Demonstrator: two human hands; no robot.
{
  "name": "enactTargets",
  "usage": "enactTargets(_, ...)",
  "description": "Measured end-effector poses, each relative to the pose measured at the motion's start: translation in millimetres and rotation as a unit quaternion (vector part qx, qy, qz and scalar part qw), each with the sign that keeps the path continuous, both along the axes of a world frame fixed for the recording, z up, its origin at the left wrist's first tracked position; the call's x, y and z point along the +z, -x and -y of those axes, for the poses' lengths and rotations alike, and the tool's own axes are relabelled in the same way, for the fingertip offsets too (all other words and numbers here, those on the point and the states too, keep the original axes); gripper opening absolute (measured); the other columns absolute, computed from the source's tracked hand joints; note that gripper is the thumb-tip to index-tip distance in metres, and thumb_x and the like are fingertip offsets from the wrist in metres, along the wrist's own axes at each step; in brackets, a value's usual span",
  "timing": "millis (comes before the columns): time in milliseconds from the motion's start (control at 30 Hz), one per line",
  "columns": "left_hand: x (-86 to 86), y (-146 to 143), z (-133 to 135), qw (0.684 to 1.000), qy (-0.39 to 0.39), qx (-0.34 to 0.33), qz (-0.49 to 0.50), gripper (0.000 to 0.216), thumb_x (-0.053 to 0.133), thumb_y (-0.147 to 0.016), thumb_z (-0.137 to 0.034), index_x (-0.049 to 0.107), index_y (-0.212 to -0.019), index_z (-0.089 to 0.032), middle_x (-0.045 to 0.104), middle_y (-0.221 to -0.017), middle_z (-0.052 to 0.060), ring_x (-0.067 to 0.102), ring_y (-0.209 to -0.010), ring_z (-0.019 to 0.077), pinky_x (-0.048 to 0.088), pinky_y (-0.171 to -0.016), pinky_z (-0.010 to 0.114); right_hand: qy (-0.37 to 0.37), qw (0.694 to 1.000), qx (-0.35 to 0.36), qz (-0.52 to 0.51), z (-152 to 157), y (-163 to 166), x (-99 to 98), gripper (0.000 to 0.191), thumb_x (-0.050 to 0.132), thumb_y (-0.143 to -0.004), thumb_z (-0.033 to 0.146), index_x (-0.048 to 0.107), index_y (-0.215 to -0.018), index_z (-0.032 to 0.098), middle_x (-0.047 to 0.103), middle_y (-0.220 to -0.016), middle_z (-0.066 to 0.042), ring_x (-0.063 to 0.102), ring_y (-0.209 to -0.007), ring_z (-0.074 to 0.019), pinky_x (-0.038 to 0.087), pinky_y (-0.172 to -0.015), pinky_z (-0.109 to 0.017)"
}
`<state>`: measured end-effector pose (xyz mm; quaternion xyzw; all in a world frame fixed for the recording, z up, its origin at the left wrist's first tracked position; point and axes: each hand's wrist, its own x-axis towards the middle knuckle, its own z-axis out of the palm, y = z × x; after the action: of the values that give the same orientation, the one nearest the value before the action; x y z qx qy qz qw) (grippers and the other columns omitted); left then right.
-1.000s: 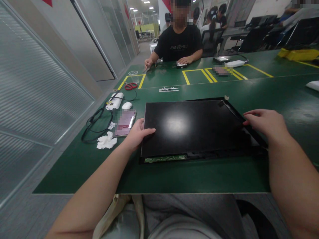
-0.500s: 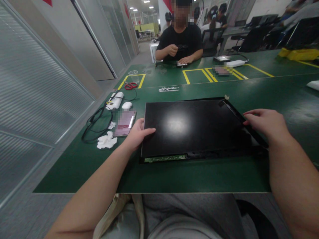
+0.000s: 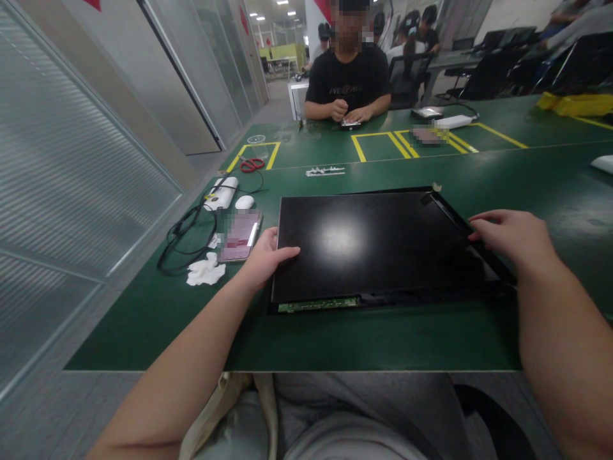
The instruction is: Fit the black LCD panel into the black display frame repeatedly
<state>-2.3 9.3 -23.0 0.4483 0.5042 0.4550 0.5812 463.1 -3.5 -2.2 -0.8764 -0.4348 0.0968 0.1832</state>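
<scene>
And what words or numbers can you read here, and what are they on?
"AVE": black short-sleeved T-shirt; the letters after it are too blurred.
Long thin green circuit board: any print is too small to read.
Flat rectangular phone with pinkish screen: pixelated, so unreadable.

And there, most fingers of the left hand (image 3: 262, 262) vanish behind the panel (image 3: 383, 249); just outside that grip, pixels blur the phone (image 3: 241, 236)!

Open-plan office, workshop-like. Green counter (image 3: 383, 345), yellow tape (image 3: 358, 148) marking boxes toward its far edge. Ribbed-glass partition (image 3: 81, 160) beyond left edge. Past far edge: black chairs (image 3: 493, 75), apparent monitors (image 3: 502, 39), ceiling lights (image 3: 288, 13).
</scene>
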Motion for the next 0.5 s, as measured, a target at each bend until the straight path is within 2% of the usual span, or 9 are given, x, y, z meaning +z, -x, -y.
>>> enactTargets(233,1.4,-1,0,1.000,0.000,0.005,0.004,0.068,0.089,-0.056,-0.017,0.053,-0.114,-0.018,0.077,-0.101,0.009,0.075,-0.096,0.0299,0.059,-0.087,0.044,-0.017,1.000,0.013,0.020,-5,-13,-12.5,0.032,0.059,-0.072,0.038,0.079,-0.095,0.028,0.075,-0.070,-0.001,0.068,-0.067,-0.0261,0.050,-0.074,-0.042)
enactTargets(367,1.1,-1,1,1.000,-0.002,0.008,0.003,0.067,0.088,-0.057,-0.015,0.053,-0.113,-0.018,0.079,-0.097,0.007,0.076,-0.087,0.0260,0.060,-0.084,0.041,0.003,1.000,0.004,0.006,-4,-9,-8.3,0.032,0.059,-0.074,0.037,0.078,-0.098,0.028,0.076,-0.074,-0.001,0.068,-0.067,-0.0250,0.050,-0.076,-0.042)
enactTargets(500,1.0,-1,1,1.000,-0.002,0.006,0.007,0.067,0.088,-0.056,-0.015,0.053,-0.114,-0.018,0.079,-0.095,0.007,0.076,-0.085,0.0259,0.060,-0.081,0.040,0.006,1.000,0.005,0.004,-3,-6,-4.8,0.031,0.059,-0.074,0.035,0.078,-0.098,0.028,0.076,-0.073,0.000,0.068,-0.067,-0.0245,0.050,-0.078,-0.042)
